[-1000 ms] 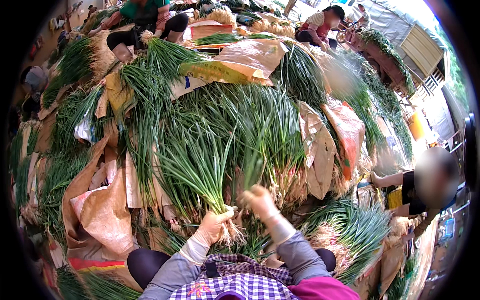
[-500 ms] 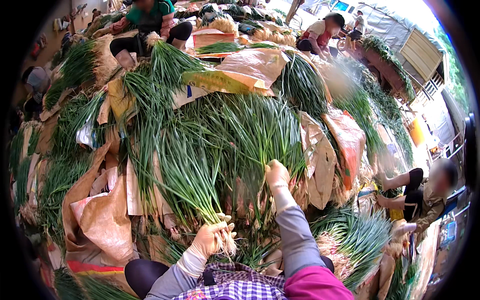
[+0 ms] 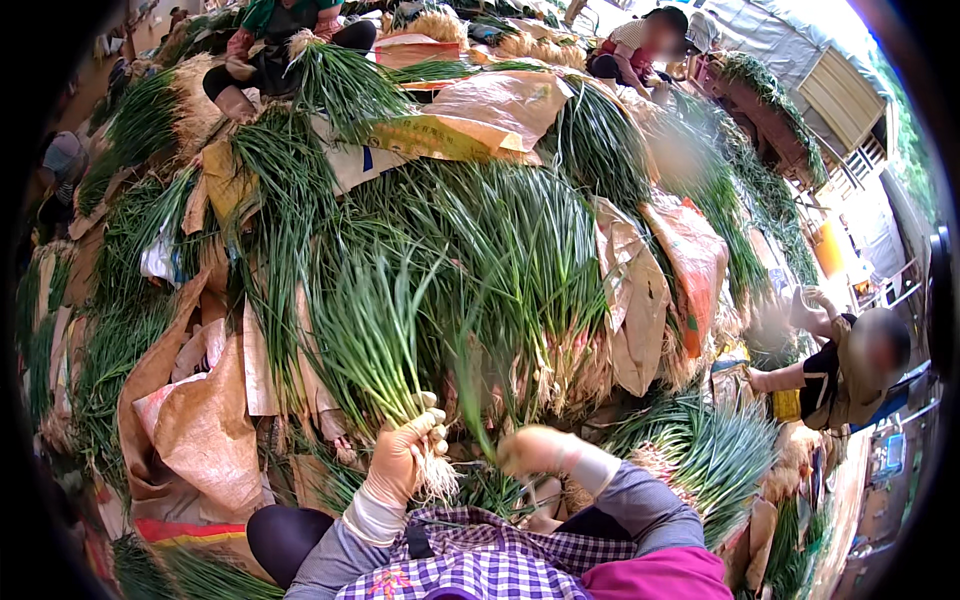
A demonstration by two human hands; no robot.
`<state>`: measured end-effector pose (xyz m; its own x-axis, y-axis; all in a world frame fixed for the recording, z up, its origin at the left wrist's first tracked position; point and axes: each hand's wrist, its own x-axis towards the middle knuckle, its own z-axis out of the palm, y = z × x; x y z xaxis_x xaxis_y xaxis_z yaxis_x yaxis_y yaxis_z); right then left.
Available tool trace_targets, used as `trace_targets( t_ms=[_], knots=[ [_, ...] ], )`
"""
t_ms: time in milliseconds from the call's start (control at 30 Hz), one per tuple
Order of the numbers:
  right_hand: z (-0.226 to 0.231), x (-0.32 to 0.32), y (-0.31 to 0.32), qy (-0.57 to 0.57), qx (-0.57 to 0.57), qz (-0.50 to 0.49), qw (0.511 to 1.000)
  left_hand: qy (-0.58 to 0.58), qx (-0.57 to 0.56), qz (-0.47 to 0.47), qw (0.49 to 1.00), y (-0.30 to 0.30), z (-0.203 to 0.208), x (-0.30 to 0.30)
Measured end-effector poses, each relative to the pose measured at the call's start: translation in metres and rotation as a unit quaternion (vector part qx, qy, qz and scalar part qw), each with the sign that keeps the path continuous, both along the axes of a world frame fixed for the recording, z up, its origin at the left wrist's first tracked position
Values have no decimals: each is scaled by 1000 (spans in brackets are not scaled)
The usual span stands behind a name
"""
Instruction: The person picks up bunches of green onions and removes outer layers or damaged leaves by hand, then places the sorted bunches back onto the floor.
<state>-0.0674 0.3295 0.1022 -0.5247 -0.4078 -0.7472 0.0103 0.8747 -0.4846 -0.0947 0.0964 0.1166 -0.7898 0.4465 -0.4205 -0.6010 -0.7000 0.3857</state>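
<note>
My left hand (image 3: 408, 452), in a pale glove, is closed around a bunch of green onions (image 3: 385, 350). Their leaves fan up and away, while the pale roots hang below the fist. To its right, my right hand (image 3: 535, 452) is closed and somewhat blurred by motion. A thin strand of green onion leaves (image 3: 470, 390) rises from its fingers, its lower end hidden by the hand. In front of both hands lies a large heap of green onions (image 3: 530, 240), with white and reddish bulbs along its near edge.
Another pile of green onions (image 3: 715, 460) lies to my right. Tan woven sacks (image 3: 205, 430) are crumpled at the left, and an orange-and-tan sack (image 3: 690, 265) drapes the heap's right side. Other people sit around it, one at the far left (image 3: 275, 55) and one at the right (image 3: 850, 375).
My right hand has moved from the heap down toward me, drawing green onion leaves along. My left hand has shifted slightly left and up, its bunch more upright. The person at right has moved an arm.
</note>
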Motion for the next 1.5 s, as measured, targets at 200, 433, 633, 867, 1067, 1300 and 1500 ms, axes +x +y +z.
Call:
trace_targets(
  t_ms=[200,433,633,867,1067,1300,1500],
  knots=[
    [-29,-89,30,201,218,-382,875,9,-22,13,1000,-7,2,0],
    [-21,-111,67,317,-277,-649,634,16,-7,28,999,-12,10,1],
    [-7,-13,13,222,-10,-210,952,75,5,63,995,-15,27,5],
    [-34,-61,37,334,180,-301,875,67,-17,40,997,-12,18,6],
    [-46,-134,77,365,155,-397,828,51,-16,-32,998,-8,10,4],
    [22,-60,37,107,-162,-449,872,7,-43,-151,988,5,-24,14],
    [-11,13,-56,56,-285,-511,809,-15,-37,-201,979,23,-60,28]
  ],
)
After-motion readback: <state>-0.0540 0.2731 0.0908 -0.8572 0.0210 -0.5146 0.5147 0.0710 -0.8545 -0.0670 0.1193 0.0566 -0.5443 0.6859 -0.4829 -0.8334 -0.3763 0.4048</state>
